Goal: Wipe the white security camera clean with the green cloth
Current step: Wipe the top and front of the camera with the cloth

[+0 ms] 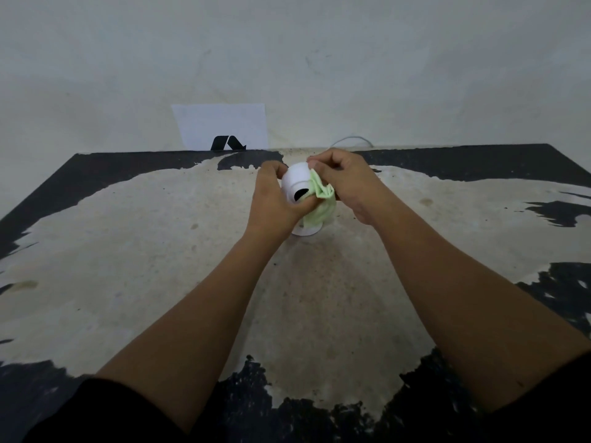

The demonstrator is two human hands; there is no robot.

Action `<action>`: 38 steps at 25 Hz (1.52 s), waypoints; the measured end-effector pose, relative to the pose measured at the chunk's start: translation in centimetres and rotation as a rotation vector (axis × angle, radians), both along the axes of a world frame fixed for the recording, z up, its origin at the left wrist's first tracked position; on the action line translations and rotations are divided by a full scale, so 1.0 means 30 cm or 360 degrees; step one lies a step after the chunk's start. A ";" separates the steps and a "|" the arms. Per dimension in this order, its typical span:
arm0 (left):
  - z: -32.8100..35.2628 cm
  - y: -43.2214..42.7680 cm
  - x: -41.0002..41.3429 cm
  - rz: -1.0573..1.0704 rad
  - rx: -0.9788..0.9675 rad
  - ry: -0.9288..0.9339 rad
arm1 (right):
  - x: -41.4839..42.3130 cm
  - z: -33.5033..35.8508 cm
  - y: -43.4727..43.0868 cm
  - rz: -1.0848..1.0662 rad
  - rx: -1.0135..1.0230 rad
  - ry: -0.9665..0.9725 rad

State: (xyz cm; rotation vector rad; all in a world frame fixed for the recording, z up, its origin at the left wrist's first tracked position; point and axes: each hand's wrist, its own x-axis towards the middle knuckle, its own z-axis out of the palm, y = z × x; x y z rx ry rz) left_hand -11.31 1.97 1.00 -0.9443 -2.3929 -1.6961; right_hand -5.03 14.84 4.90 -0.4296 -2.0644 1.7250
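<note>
The white security camera (295, 180) stands on its round base at the far middle of the table, its black lens facing me. My left hand (271, 199) grips its round head from the left and below. The light green cloth (321, 199) is bunched against the camera's right side and hangs down over its stem. My right hand (343, 180) holds that cloth, fingertips pressed onto the top right of the camera's head.
The table (160, 251) has a worn beige top with black patches along its edges. A white sheet with a black logo (220, 126) leans on the wall behind it. A thin white cable (351, 140) loops up behind the far edge.
</note>
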 end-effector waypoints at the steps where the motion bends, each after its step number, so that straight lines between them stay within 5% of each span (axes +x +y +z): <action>1: -0.008 0.000 0.001 -0.0021 -0.0008 0.0013 | 0.000 -0.004 0.003 -0.0010 0.0036 0.0015; 12: 0.032 -0.107 -0.070 -0.0331 0.0058 -0.0408 | 0.004 -0.018 0.002 0.0033 0.0030 0.0000; 38: -0.005 -0.010 0.023 -0.0022 -0.0071 -0.0073 | -0.001 -0.034 0.010 0.0033 0.0143 0.0055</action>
